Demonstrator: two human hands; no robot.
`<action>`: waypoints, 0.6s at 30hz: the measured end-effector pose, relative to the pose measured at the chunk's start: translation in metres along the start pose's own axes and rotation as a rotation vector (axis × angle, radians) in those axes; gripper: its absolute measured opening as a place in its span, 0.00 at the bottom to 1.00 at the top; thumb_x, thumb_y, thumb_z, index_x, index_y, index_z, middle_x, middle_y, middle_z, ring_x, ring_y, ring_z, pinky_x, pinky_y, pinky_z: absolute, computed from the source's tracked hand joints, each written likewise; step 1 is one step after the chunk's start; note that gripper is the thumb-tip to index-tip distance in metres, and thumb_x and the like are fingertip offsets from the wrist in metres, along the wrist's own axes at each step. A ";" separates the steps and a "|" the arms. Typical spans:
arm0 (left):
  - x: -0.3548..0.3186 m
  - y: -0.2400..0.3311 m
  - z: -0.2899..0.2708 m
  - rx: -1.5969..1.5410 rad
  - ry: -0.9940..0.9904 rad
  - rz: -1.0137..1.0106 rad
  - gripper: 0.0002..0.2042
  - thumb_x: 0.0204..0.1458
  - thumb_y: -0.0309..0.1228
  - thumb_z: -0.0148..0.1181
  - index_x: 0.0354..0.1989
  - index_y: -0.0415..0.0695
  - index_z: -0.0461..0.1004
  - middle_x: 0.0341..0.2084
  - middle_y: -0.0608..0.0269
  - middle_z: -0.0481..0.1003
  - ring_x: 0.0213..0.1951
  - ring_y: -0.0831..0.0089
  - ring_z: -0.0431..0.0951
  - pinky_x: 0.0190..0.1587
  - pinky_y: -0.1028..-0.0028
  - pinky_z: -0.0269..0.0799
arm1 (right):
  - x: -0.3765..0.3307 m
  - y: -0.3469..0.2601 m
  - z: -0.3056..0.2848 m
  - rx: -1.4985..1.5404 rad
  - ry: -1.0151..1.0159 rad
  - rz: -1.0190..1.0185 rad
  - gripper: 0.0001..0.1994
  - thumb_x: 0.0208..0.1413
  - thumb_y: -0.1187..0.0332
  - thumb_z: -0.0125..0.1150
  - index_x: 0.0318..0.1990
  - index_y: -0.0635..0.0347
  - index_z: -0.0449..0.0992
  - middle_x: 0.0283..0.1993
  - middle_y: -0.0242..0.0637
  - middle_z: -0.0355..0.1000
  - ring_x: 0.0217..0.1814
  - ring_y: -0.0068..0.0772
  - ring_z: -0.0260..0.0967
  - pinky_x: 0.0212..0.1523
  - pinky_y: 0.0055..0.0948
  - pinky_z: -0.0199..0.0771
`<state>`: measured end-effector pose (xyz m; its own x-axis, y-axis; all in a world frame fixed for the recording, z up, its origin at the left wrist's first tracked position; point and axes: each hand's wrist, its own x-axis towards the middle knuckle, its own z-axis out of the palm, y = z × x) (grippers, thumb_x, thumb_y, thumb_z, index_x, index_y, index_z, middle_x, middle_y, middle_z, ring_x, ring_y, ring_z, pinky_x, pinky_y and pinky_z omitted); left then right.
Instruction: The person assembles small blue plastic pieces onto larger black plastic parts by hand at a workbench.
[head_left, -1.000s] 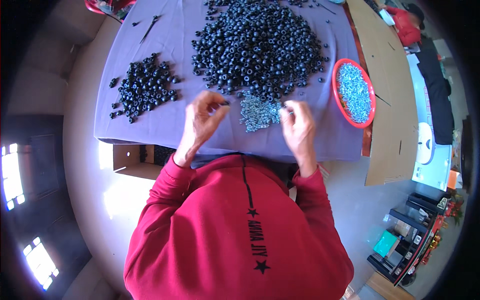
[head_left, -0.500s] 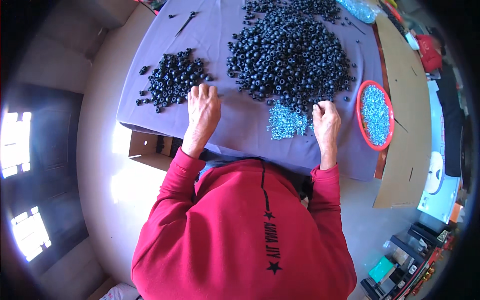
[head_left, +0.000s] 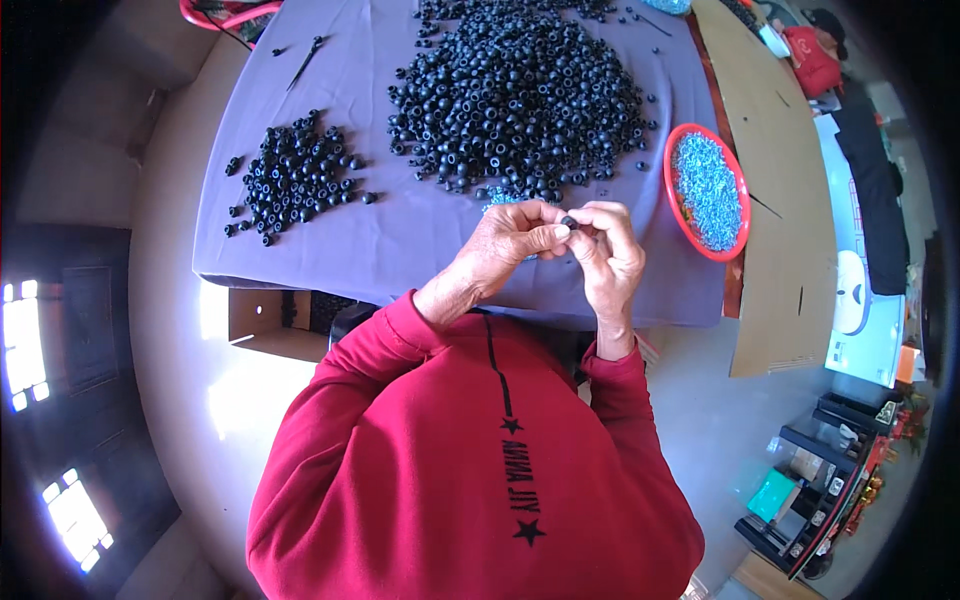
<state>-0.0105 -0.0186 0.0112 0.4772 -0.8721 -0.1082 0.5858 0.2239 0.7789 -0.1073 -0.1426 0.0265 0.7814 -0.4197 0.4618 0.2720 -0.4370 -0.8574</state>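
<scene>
My two hands meet over the near part of the table. My left hand (head_left: 503,245) pinches a black hollow bead (head_left: 569,222) between thumb and fingertips. Against that bead press the closed thumb and fingers of my right hand (head_left: 610,252); whatever else they hold is too small to make out. Behind and partly under my hands lies a small heap of shiny light-blue pieces (head_left: 497,197), mostly hidden. Just beyond it rises a large pile of black hollow beads (head_left: 515,100). A smaller pile of black beads (head_left: 292,178) sits to the left.
A red oval basket (head_left: 744,228) full of blue pieces stands at the table's right. The grey-purple cloth (head_left: 330,265) covers the table. A thin dark tool (head_left: 303,65) lies at the far left. Cardboard (head_left: 785,200) borders the right side. Another person in red (head_left: 812,62) is at the far right.
My left hand has moved right, away from the small bead pile, bringing a black bead to my right hand. My right hand has left the blue heap's edge. The whole view has shifted.
</scene>
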 end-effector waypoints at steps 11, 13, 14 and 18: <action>-0.024 0.004 -0.034 0.131 0.128 0.073 0.07 0.50 0.25 0.57 0.37 0.38 0.74 0.31 0.61 0.75 0.31 0.78 0.73 0.36 0.78 0.68 | -0.023 0.036 -0.045 -0.250 0.184 0.262 0.04 0.49 0.76 0.58 0.34 0.63 0.75 0.28 0.28 0.69 0.26 0.16 0.62 0.27 0.17 0.63; -0.030 -0.001 -0.036 0.196 0.179 0.070 0.08 0.49 0.24 0.58 0.39 0.39 0.74 0.32 0.63 0.75 0.32 0.79 0.73 0.37 0.80 0.68 | -0.028 0.032 -0.039 -0.372 0.106 0.206 0.04 0.46 0.78 0.59 0.31 0.62 0.75 0.27 0.32 0.68 0.25 0.20 0.63 0.26 0.20 0.63; -0.032 -0.004 -0.035 0.194 0.175 0.067 0.08 0.49 0.24 0.58 0.39 0.39 0.74 0.32 0.63 0.75 0.32 0.79 0.73 0.37 0.80 0.68 | -0.030 0.032 -0.034 -0.408 0.063 0.217 0.05 0.45 0.79 0.58 0.32 0.63 0.74 0.27 0.35 0.68 0.26 0.27 0.65 0.28 0.24 0.65; -0.034 -0.010 -0.032 0.207 0.134 0.070 0.10 0.47 0.23 0.60 0.39 0.40 0.74 0.30 0.68 0.73 0.33 0.82 0.71 0.39 0.82 0.66 | -0.029 0.038 -0.014 -0.577 0.028 0.038 0.07 0.42 0.81 0.59 0.32 0.64 0.72 0.28 0.39 0.66 0.27 0.33 0.67 0.29 0.27 0.67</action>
<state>-0.0113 0.0227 -0.0129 0.6031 -0.7887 -0.1196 0.4082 0.1763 0.8957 -0.1280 -0.1581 -0.0162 0.7675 -0.4606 0.4457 -0.1124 -0.7813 -0.6139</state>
